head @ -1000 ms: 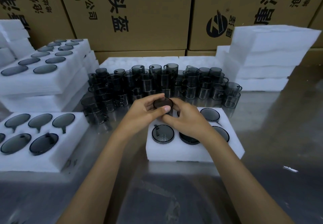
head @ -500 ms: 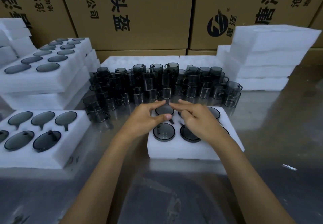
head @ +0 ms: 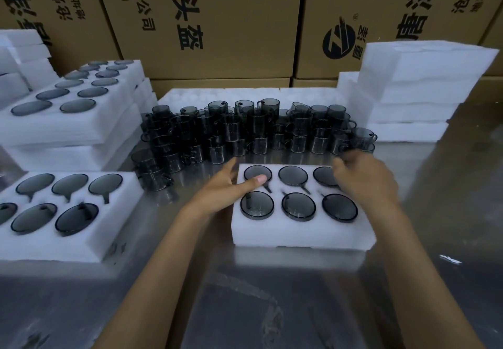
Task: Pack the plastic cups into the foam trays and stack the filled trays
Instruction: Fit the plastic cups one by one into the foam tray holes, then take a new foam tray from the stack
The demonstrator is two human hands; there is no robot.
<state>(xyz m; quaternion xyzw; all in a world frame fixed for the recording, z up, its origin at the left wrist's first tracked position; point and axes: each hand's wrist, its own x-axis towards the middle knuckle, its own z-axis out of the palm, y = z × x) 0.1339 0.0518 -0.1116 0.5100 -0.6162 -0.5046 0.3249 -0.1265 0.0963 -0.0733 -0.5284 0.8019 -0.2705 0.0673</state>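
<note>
A white foam tray lies in the middle of the steel table with dark smoky plastic cups sunk in all six holes. My left hand is at the tray's back left corner: the thumb rests on top by the back left cup, and the fingers run straight along the left side. My right hand hovers over the back right corner with loosely curled fingers, holding nothing and hiding part of the back right cup. A crowd of loose cups stands stacked just behind the tray.
Another filled tray lies at the left front, and a stack of filled trays rises behind it. Empty foam blocks are piled at the back right. Cardboard boxes wall off the back. A flat foam sheet lies behind the loose cups.
Both hands set a cup into the back left hole and let go. The left hand stayed at that corner, and the right hand swung right across the tray.
</note>
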